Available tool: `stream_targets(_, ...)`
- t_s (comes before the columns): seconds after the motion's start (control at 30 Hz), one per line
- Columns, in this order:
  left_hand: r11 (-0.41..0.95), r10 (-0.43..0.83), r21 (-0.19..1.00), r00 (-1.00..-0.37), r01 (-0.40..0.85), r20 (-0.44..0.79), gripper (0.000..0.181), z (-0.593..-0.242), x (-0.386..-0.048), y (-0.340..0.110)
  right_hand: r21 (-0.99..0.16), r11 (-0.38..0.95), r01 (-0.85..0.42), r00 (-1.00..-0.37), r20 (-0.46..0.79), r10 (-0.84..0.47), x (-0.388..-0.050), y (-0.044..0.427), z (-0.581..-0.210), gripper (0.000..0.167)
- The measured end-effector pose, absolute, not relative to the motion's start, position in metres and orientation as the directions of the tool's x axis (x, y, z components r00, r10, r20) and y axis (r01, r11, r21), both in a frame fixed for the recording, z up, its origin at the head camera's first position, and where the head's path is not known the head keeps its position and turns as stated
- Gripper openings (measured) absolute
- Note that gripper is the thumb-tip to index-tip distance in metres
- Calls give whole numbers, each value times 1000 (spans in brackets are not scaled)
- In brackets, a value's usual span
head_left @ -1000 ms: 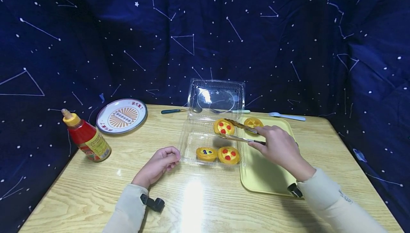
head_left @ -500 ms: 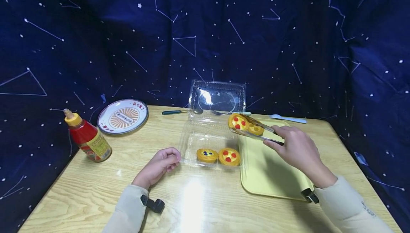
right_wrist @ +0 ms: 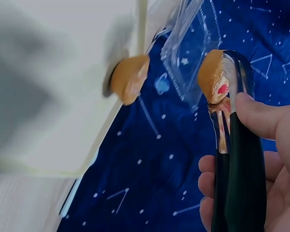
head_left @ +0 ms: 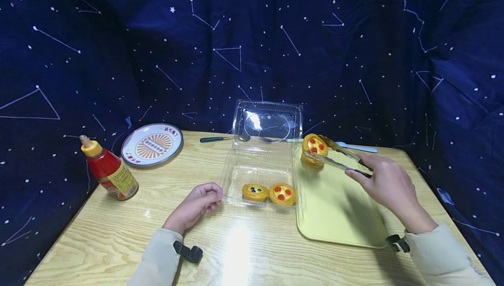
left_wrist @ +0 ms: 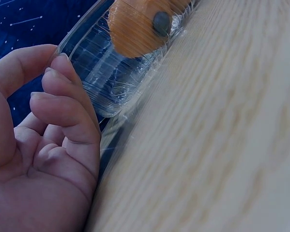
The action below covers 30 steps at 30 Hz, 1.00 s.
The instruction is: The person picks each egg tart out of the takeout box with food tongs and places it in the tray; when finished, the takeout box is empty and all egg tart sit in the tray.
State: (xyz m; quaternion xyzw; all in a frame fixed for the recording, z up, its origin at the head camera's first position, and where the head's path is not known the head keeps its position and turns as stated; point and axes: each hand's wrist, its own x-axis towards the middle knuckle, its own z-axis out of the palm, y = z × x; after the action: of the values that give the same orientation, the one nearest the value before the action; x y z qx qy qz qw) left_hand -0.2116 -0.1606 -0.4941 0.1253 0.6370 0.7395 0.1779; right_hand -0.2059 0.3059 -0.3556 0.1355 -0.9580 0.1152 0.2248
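My right hand [head_left: 390, 183] grips a pair of tongs [head_left: 339, 165] by their dark handles. Between the tong tips is an egg tart [head_left: 320, 145] with red dots, held above the far left part of a yellow tray [head_left: 338, 216]. In the right wrist view that tart [right_wrist: 210, 79] hangs apart from a second tart [right_wrist: 129, 79] sitting on the tray. My left hand [head_left: 198, 203] pinches the near left rim of a clear plastic container [head_left: 257, 170]. Inside its front are a blue-dotted tart [head_left: 255, 192] and a red-dotted one [head_left: 281, 194].
The container's lid [head_left: 267, 122] stands raised at the back. To the left are a red sauce bottle [head_left: 112, 170] with a yellow cap and a patterned plate [head_left: 151, 145]. A green-handled spoon [head_left: 214, 139] and a light-blue fork [head_left: 360, 148] lie along the back, before a starry curtain [head_left: 252, 36].
My right hand has moved right, carrying the tart in the tongs out of the container and over the tray's far left part. My left hand has stayed at the container's rim.
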Motion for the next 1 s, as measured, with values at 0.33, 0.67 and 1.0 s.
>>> stream_targets(0.33, -115, 423, 987, -905, -110, -52, 8, -492, -212, -160, -163, 959, -231, -887, 440, -139, -210, 347, -363, 59)
stream_targets(0.67, -113, 421, 988, -905, -109, -51, 9, -493, -209, -161, -197, 974, -113, -958, 283, -54, -218, 368, -379, 62)
stream_targets(1.0, -116, 421, 988, -906, -103, -45, 8, -493, -210, -160, -159, 982, -99, -975, 212, -64, -228, 379, -391, 48)
